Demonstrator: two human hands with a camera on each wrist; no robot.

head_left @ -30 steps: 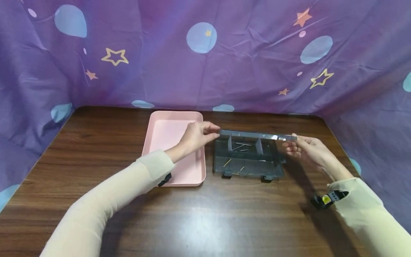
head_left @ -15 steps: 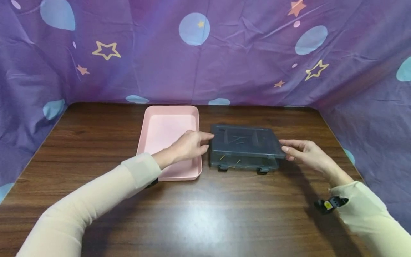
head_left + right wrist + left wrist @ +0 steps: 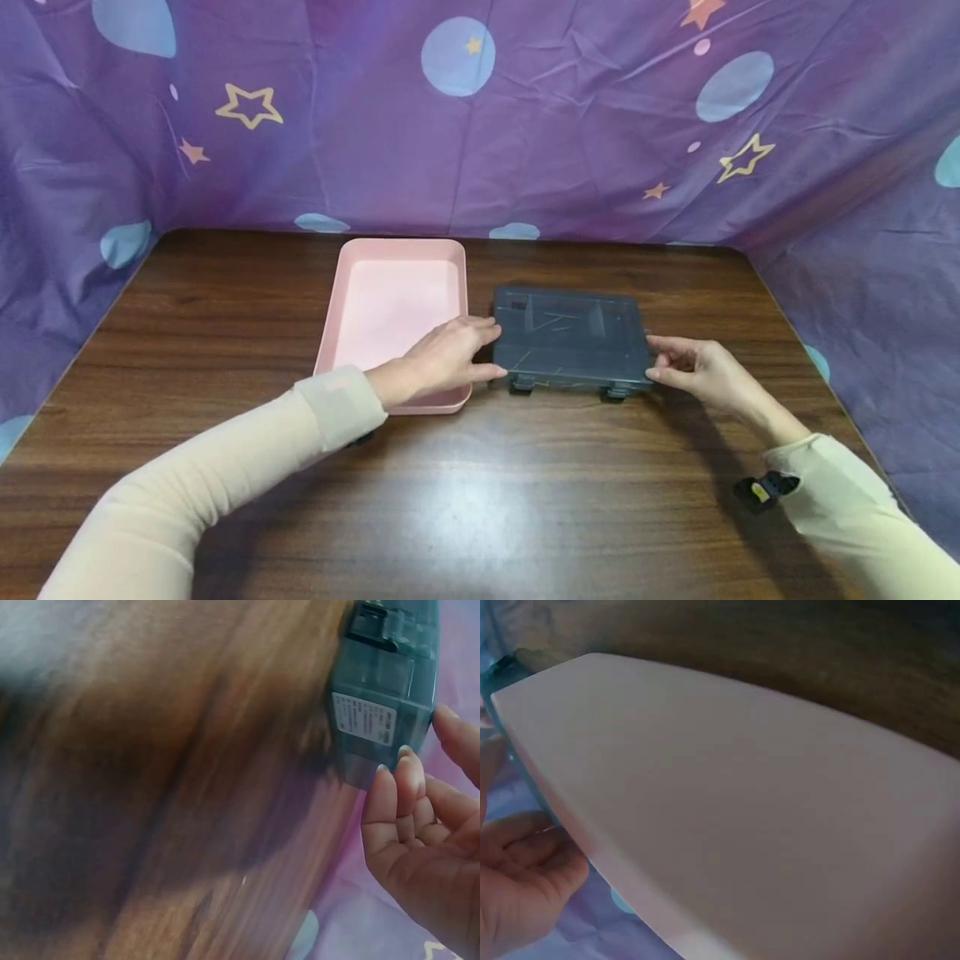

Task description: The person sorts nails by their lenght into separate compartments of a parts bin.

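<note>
On the table lies a dark translucent plastic storage box [image 3: 570, 333] with its lid down; thin nails or pins show faintly through it. My left hand [image 3: 450, 354] reaches over the tray's right rim, and its fingertips and thumb touch the box's left side. At the box's right side, my right hand [image 3: 701, 367] rests its thumb and fingertips near the lid edge. In the right wrist view the right hand [image 3: 427, 832] has loosely bent fingers at the labelled side of the box [image 3: 386, 697]. The left hand [image 3: 529, 877] is partly hidden behind the tray.
A pink tray [image 3: 459, 283] stands directly left of the box. Two black latches, including the left latch [image 3: 522, 383], stick out from the box's front. A patterned purple cloth [image 3: 375, 142] hangs behind the brown wooden table [image 3: 480, 500].
The raised lid has come down onto the box, covering the compartments. Both hands have lowered with it, and their pinch on the lid edges has loosened to a touch on the sides.
</note>
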